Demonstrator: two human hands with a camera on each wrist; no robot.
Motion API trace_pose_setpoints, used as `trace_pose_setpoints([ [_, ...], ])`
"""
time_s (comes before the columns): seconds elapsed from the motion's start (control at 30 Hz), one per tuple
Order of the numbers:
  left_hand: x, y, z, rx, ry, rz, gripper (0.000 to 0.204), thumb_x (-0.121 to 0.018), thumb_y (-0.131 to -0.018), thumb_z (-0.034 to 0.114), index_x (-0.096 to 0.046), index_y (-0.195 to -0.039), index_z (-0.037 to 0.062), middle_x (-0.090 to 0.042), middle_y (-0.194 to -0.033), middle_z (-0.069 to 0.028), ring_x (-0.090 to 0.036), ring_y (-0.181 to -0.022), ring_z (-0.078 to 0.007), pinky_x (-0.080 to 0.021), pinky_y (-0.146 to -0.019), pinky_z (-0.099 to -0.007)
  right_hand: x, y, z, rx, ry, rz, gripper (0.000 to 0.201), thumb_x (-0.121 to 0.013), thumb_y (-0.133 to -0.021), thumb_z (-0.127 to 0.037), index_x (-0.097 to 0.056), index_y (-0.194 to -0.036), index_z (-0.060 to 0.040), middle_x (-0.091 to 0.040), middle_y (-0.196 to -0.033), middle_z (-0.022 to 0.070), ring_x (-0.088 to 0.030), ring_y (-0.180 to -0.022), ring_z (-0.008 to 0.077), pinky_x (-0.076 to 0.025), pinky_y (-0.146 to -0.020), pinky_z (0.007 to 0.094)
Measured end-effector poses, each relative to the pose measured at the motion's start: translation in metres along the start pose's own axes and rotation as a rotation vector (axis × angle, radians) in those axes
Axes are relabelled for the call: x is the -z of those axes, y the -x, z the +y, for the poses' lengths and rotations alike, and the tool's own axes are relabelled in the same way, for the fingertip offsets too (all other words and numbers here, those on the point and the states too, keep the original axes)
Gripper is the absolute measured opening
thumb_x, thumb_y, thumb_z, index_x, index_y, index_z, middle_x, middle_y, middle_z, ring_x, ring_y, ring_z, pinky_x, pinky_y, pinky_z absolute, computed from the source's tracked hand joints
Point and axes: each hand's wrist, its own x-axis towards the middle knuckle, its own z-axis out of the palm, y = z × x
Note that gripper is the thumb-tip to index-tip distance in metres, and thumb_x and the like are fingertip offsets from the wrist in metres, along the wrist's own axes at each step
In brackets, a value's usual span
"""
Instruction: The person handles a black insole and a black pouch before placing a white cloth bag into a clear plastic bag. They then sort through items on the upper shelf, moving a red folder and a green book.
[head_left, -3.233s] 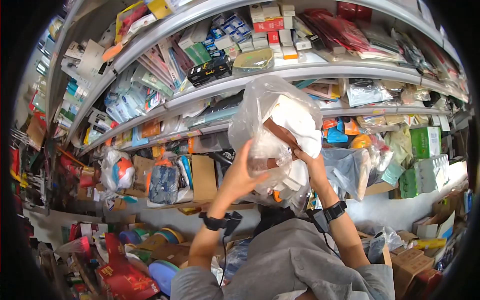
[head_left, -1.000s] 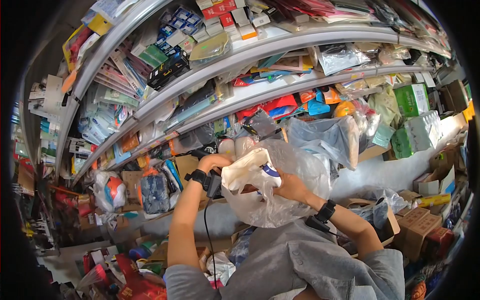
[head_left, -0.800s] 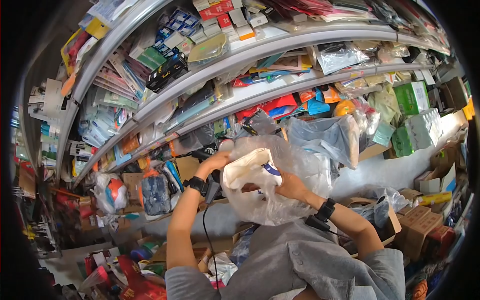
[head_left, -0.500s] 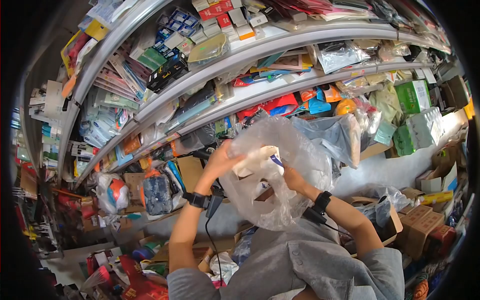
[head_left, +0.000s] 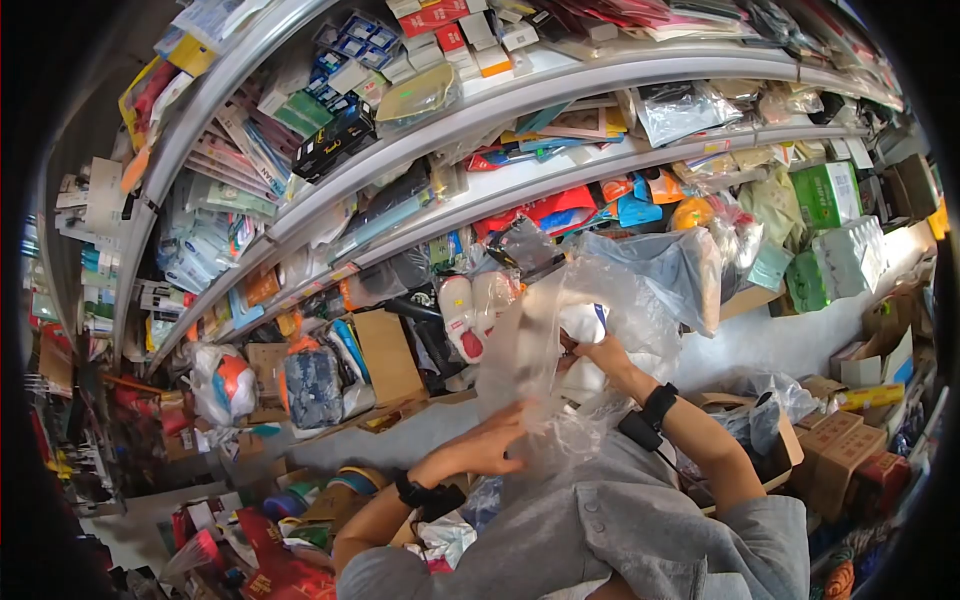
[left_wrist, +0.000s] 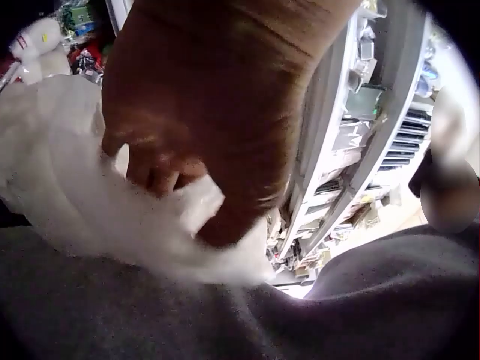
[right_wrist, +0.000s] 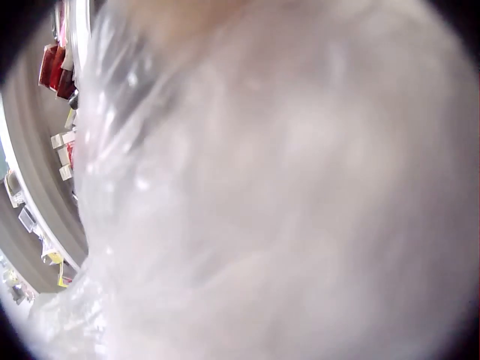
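A large clear plastic bag (head_left: 520,330) hangs in front of my body, crumpled and spread around a white soft item with a blue mark (head_left: 585,322). My right hand (head_left: 612,362) grips this white item at the bag's right side, the fingertips partly hidden by it. Low at the bag's near left edge is my left hand (head_left: 485,442), thumb and fingers apart, fingertips against the plastic. In the left wrist view the left hand (left_wrist: 202,127) reaches down over the whitish plastic bag (left_wrist: 97,202). Blurred plastic bag (right_wrist: 262,210) fills most of the right wrist view.
Curved metal shelves (head_left: 480,120) packed with boxes and packets rise ahead. White wrapped items with red marks (head_left: 460,318) lie behind the bag. A grey-blue plastic bag (head_left: 660,270) sits to its right. Cardboard boxes (head_left: 830,450) stand at lower right, and mixed goods crowd the lower left.
My left hand has moved from the bag's upper left down to its near edge. The bag has folded over rightward, uncovering white items behind it. The right hand still holds the white item.
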Motion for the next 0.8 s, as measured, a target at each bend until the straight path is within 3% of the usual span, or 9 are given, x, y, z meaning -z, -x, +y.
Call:
trace_pose_setpoints([
  [0.07, 0.006, -0.005, 0.018, 0.175, 0.457, -0.131, 0.057, -0.066, -0.075, 0.016, -0.050, -0.126, -0.0009, -0.051, -0.129, -0.0199, -0.049, -0.119, -0.0367, -0.039, -0.101, -0.0410, -0.004, 0.006, -0.011, 0.001, 0.216, 0.068, 0.054, -0.061, -0.076, 0.002, -0.048, -0.128, 0.0019, -0.065, -0.110, 0.0117, -0.065, -0.096, 0.0233, -0.051, -0.085, 0.0350],
  [0.17, 0.005, -0.022, 0.026, 0.591, 0.220, 0.038, 0.052, -0.066, -0.076, 0.018, -0.051, -0.122, -0.0024, -0.051, -0.128, -0.0208, -0.055, -0.110, -0.0389, -0.046, -0.092, -0.0408, -0.013, 0.012, -0.020, 0.033, 0.521, 0.127, 0.058, -0.067, -0.074, -0.010, -0.047, -0.128, 0.0010, -0.066, -0.106, 0.0140, -0.065, -0.095, 0.0247, -0.051, -0.083, 0.0347],
  [0.23, 0.012, -0.035, 0.019, 0.558, 0.120, 0.113, 0.050, -0.065, -0.077, 0.018, -0.052, -0.121, -0.0019, -0.052, -0.125, -0.0196, -0.057, -0.104, -0.0393, -0.048, -0.088, -0.0415, -0.052, 0.046, -0.089, -0.115, 0.873, 0.125, 0.068, -0.070, -0.076, -0.026, -0.041, -0.132, 0.0011, -0.066, -0.104, 0.0200, -0.065, -0.097, 0.0304, -0.050, -0.083, 0.0376],
  [0.33, 0.027, -0.060, 0.006, 0.449, -0.005, 0.172, 0.045, -0.063, -0.078, 0.018, -0.055, -0.117, -0.0007, -0.055, -0.119, -0.0164, -0.060, -0.099, -0.0374, -0.049, -0.084, -0.0421, -0.045, 0.030, -0.051, -0.099, 1.068, 0.138, 0.066, -0.065, -0.084, -0.028, -0.036, -0.136, 0.0011, -0.066, -0.103, 0.0181, -0.065, -0.094, 0.0308, -0.051, -0.082, 0.0402],
  [0.43, 0.035, -0.086, -0.008, 0.293, -0.104, 0.224, 0.040, -0.061, -0.077, 0.017, -0.057, -0.113, 0.0012, -0.056, -0.114, -0.0126, -0.059, -0.098, -0.0331, -0.049, -0.084, -0.0415, -0.043, 0.029, -0.033, 0.220, -0.086, -0.436, 0.054, -0.054, -0.093, -0.022, -0.034, -0.138, -0.0008, -0.058, -0.119, 0.0201, -0.057, -0.109, 0.0295, -0.046, -0.092, 0.0419],
  [0.47, 0.036, -0.096, -0.016, 0.205, -0.175, 0.287, 0.037, -0.061, -0.076, 0.015, -0.059, -0.111, 0.0023, -0.057, -0.112, -0.0109, -0.059, -0.098, -0.0309, -0.049, -0.084, -0.0410, -0.047, 0.045, -0.056, 0.503, 0.837, -0.322, 0.053, -0.059, -0.090, -0.029, -0.043, -0.132, -0.0013, -0.056, -0.121, 0.0208, -0.053, -0.114, 0.0305, -0.042, -0.095, 0.0408],
  [0.6, 0.040, -0.125, -0.052, 0.198, -0.241, 0.228, 0.039, -0.062, -0.074, 0.019, -0.059, -0.111, 0.0074, -0.062, -0.106, -0.0126, -0.060, -0.099, -0.0307, -0.049, -0.083, -0.0405, -0.068, 0.039, -0.040, 0.353, 1.109, -0.028, 0.050, -0.065, -0.084, -0.037, -0.053, -0.119, -0.0034, -0.059, -0.111, 0.0198, -0.055, -0.109, 0.0346, -0.043, -0.093, 0.0400],
  [0.73, 0.028, -0.146, -0.074, 0.391, -0.105, -0.152, 0.046, -0.063, -0.073, 0.024, -0.057, -0.117, 0.0121, -0.065, -0.105, -0.0164, -0.062, -0.095, -0.0336, -0.049, -0.082, -0.0427, -0.042, 0.027, -0.004, 0.199, 0.666, -0.249, 0.042, -0.062, -0.087, -0.030, -0.055, -0.119, -0.0033, -0.061, -0.111, 0.0183, -0.057, -0.107, 0.0322, -0.043, -0.092, 0.0395],
  [0.8, 0.025, -0.153, -0.068, 0.368, -0.146, -0.222, 0.048, -0.063, -0.072, 0.023, -0.056, -0.119, 0.0140, -0.064, -0.107, -0.0178, -0.062, -0.096, -0.0333, -0.048, -0.081, -0.0429, -0.024, -0.014, 0.051, 0.899, 0.309, -0.316, 0.035, -0.058, -0.089, -0.020, -0.056, -0.119, -0.0034, -0.061, -0.113, 0.0148, -0.058, -0.106, 0.0280, -0.043, -0.093, 0.0374],
])
